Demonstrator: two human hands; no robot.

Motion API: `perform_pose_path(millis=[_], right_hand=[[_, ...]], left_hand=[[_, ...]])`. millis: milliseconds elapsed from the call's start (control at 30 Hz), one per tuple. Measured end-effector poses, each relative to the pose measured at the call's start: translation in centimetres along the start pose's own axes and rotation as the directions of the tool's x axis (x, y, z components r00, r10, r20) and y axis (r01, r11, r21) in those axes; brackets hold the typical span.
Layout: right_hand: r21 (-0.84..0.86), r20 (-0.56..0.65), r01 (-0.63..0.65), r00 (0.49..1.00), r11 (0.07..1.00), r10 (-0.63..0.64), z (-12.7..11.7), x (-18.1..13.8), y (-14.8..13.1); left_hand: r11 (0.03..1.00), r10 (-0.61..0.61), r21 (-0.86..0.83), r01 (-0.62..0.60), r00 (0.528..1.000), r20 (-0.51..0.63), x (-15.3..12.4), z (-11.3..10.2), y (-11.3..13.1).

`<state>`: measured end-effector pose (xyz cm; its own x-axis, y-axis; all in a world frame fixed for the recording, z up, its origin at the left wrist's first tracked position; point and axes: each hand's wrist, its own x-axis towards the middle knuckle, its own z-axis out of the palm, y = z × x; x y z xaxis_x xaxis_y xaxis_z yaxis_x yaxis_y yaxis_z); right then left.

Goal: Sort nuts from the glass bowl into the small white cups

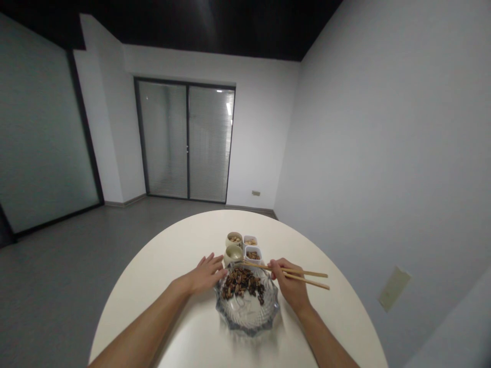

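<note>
My right hand point(290, 286) is closed around a pair of wooden chopsticks point(312, 274), whose tips reach left over the far rim of a clear glass bowl point(251, 328). Brown and nearly black dried pieces point(241, 282) lie in the bowl, mostly in its far half. My left hand point(209, 273) rests with fingers spread at the bowl's left side, fingertips near the rim. Just beyond the bowl stands a pale green cup point(233, 253); no contents show in it. Beside it, a white square dish point(253, 260) holds brown pieces. Whether the tips grip anything is too small to tell.
Behind these stand a second greenish cup point(233, 244) and another small white dish point(250, 237), both with pale pieces inside. Everything is on a round cream table point(184, 235). A white wall point(364, 153) rises close on the right, with glass doors point(187, 143) at the back.
</note>
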<state>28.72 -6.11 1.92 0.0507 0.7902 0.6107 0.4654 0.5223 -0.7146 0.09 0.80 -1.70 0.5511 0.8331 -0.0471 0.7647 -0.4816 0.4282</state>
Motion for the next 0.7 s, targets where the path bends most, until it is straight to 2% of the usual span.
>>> perform_pose_path(millis=[367, 700], right_hand=[[0.037, 0.090, -0.074, 0.993, 0.997, 0.070, -0.56, 0.01, -0.31], [0.075, 0.244, -0.048, 0.969, 0.996, 0.028, -0.51, -0.13, -0.52]], left_hand=[[1.000, -0.009, 0.002, 0.009, 1.000, 0.017, -0.16, -0.20, 0.00], [1.000, -0.007, 0.001, 0.007, 1.000, 0.011, 0.16, -0.29, 0.12]])
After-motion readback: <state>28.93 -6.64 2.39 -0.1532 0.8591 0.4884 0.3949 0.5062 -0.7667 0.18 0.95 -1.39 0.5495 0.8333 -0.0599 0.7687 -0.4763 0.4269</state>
